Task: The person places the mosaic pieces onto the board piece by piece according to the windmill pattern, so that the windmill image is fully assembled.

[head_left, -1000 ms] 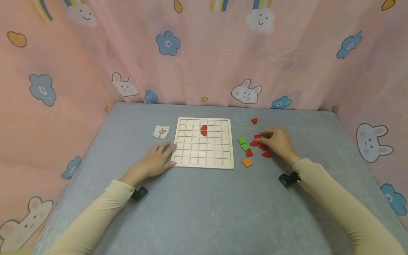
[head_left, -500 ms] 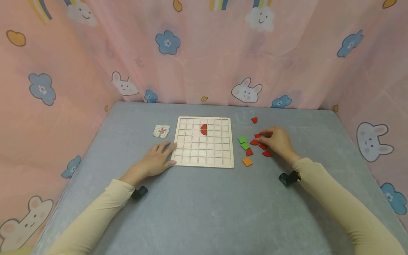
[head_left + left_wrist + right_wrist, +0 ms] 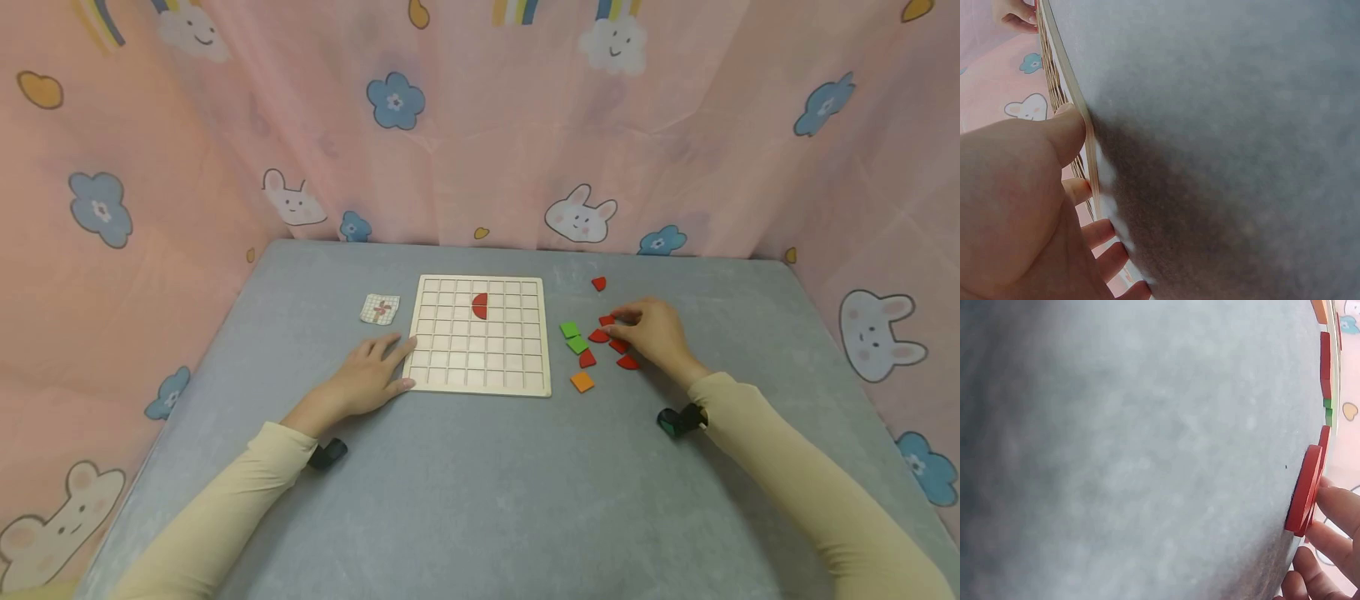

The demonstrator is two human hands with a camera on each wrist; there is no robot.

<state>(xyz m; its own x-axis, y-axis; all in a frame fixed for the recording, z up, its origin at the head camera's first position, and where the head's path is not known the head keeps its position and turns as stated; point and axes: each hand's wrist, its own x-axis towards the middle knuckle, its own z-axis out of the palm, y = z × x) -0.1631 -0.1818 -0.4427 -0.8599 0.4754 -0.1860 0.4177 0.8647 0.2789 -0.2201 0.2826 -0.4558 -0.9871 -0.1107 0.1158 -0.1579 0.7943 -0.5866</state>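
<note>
In the head view, my left hand [image 3: 363, 379] rests at the left edge of a pale wooden grid board [image 3: 476, 350], its fingers spread. The left wrist view has the thumb [image 3: 1071, 134] against the board's side. Two red quarter-circle pieces [image 3: 480, 307] sit together as a half disc in the board's upper middle. To the right, my right hand [image 3: 654, 335] rests over a cluster of red pieces, thumb and index fingertips apart, close to a small red piece [image 3: 606, 321] and a red quarter-circle [image 3: 598, 336]. In the right wrist view, a red piece [image 3: 1305, 490] stands before the fingers.
Two green squares [image 3: 576, 344], another red quarter-circle [image 3: 587, 359] and an orange square [image 3: 582, 382] lie between board and right hand. One red quarter-circle [image 3: 598, 284] lies farther back. A small pattern card [image 3: 380, 309] is left of the board. A pink curtain [image 3: 480, 150] borders the grey table [image 3: 480, 500].
</note>
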